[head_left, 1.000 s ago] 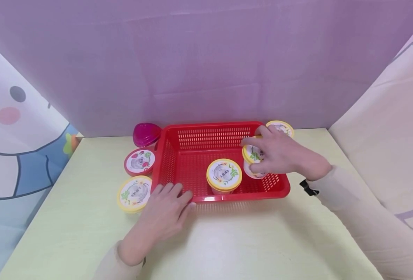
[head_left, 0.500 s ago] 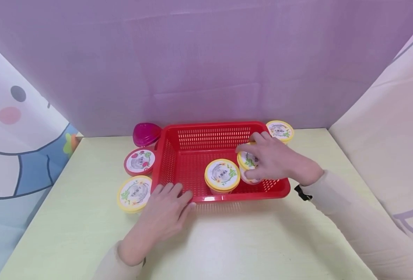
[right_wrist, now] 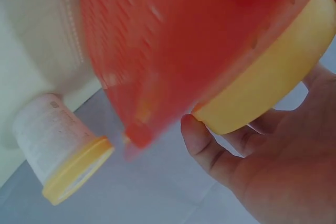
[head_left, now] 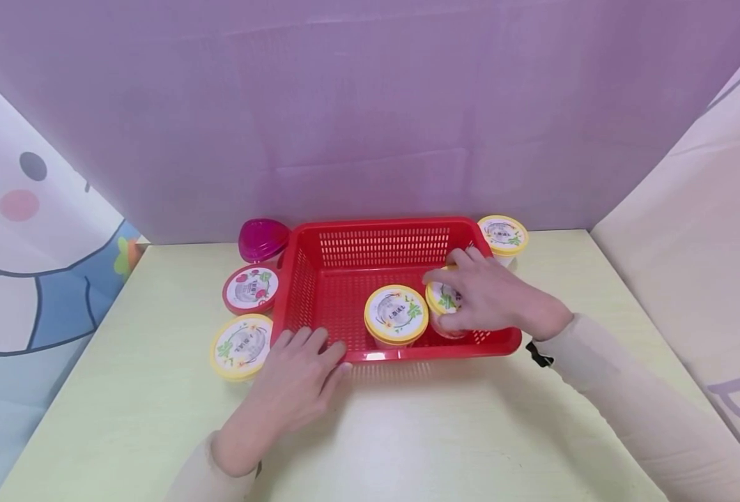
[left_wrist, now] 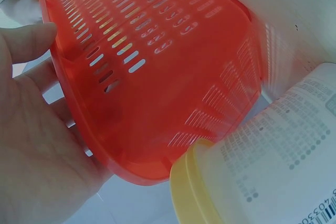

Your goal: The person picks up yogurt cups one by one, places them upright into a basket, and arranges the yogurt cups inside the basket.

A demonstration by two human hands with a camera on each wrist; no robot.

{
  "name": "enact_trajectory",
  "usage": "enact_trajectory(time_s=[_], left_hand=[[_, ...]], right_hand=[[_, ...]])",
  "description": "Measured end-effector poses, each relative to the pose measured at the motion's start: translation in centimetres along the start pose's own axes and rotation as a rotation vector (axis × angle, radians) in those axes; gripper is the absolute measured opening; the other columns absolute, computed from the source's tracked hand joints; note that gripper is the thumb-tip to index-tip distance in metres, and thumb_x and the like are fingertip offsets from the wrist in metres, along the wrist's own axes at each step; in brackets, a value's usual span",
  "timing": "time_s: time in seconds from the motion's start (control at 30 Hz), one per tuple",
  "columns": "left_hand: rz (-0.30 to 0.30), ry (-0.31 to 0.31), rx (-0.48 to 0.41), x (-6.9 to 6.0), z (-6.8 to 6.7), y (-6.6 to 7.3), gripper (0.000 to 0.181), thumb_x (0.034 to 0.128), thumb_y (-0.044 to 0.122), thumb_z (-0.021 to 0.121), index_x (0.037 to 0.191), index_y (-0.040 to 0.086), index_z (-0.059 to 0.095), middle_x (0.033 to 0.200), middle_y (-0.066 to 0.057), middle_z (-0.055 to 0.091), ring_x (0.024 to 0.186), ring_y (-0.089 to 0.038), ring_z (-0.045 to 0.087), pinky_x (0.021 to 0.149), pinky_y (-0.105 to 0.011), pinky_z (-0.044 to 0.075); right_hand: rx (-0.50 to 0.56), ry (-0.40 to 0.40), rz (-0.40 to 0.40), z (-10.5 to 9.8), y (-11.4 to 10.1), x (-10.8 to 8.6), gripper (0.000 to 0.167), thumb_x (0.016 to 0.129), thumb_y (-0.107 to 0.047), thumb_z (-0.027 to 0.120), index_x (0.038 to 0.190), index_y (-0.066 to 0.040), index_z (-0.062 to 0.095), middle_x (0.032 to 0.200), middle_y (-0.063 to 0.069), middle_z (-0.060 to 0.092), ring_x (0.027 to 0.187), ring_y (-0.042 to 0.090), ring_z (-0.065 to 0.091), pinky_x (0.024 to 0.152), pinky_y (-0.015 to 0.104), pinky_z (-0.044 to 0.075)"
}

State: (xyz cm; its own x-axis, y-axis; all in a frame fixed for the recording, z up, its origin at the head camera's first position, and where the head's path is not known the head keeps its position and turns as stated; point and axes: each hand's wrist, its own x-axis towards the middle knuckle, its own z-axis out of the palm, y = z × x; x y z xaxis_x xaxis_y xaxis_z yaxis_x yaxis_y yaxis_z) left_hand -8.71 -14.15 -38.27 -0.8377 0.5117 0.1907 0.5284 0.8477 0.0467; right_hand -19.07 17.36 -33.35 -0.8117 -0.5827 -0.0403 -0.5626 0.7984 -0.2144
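Observation:
A red plastic basket (head_left: 345, 279) with slotted walls stands on the table. My left hand (head_left: 297, 380) grips its rim at the near left corner; the left wrist view has the thumb on one side of the rim and the fingers on the other. My right hand (head_left: 492, 293) holds a yellow-lidded tub (head_left: 437, 298) by the lid inside the basket's right end, partly covering it. In the right wrist view, the thumb and fingers are around the yellow lid (right_wrist: 268, 72). Just left of it in the basket sits another yellow-lidded tub (head_left: 397, 315), upright.
Left of the basket stand a tub with a magenta lid (head_left: 262, 239), a red-rimmed tub (head_left: 251, 288) and a yellow-lidded tub (head_left: 241, 347). Another yellow-lidded tub (head_left: 503, 233) stands behind the right end. A purple cloth (head_left: 370, 125) hangs behind the table.
My right hand has moved the tub lower in the basket, toward me and slightly left. The neighbouring tub has shifted a little left. My left hand has stayed on the rim.

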Motion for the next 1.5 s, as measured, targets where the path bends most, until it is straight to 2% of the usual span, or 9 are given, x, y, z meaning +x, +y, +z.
enact_trajectory(time_s=[0.53,1.0,1.3,1.5], left_hand=[[-0.003,-0.009,0.001,0.0,-0.1,0.1,0.037,0.0882,0.042,0.076,0.117,0.019,0.070,0.103,-0.003,0.066,0.093,-0.020,0.057,0.084,-0.041,0.050],[-0.015,-0.023,0.007,0.0,-0.1,0.1,0.040,0.0889,0.044,0.075,0.121,0.020,0.070,0.108,-0.004,0.066,0.097,-0.022,0.059,0.088,-0.045,0.050],[-0.025,-0.035,-0.017,0.0,-0.1,0.1,0.041,0.0906,0.044,0.073,0.123,0.019,0.070,0.110,-0.006,0.067,0.099,-0.024,0.059,0.089,-0.047,0.050],[-0.027,-0.033,-0.013,0.0,-0.1,0.1,0.042,0.0906,0.044,0.073,0.124,0.019,0.071,0.111,-0.005,0.067,0.100,-0.024,0.060,0.091,-0.047,0.050]], right_hand=[[0.016,-0.022,0.018,1.8,0.4,0.0,0.073,0.067,-0.044,0.084,0.135,-0.026,0.065,0.119,0.003,0.053,0.111,0.020,0.044,0.085,0.045,0.049],[0.011,-0.026,0.008,2.1,0.1,-0.1,0.068,0.071,-0.043,0.082,0.135,-0.025,0.064,0.117,0.003,0.053,0.110,0.021,0.045,0.084,0.044,0.048],[0.013,-0.073,0.018,2.2,-0.2,-0.1,0.077,0.069,-0.044,0.086,0.139,-0.025,0.061,0.122,0.005,0.052,0.114,0.023,0.044,0.088,0.047,0.051],[-0.004,-0.075,0.015,2.2,-0.2,-0.1,0.076,0.070,-0.045,0.086,0.139,-0.024,0.061,0.121,0.006,0.052,0.114,0.024,0.044,0.086,0.046,0.051]])
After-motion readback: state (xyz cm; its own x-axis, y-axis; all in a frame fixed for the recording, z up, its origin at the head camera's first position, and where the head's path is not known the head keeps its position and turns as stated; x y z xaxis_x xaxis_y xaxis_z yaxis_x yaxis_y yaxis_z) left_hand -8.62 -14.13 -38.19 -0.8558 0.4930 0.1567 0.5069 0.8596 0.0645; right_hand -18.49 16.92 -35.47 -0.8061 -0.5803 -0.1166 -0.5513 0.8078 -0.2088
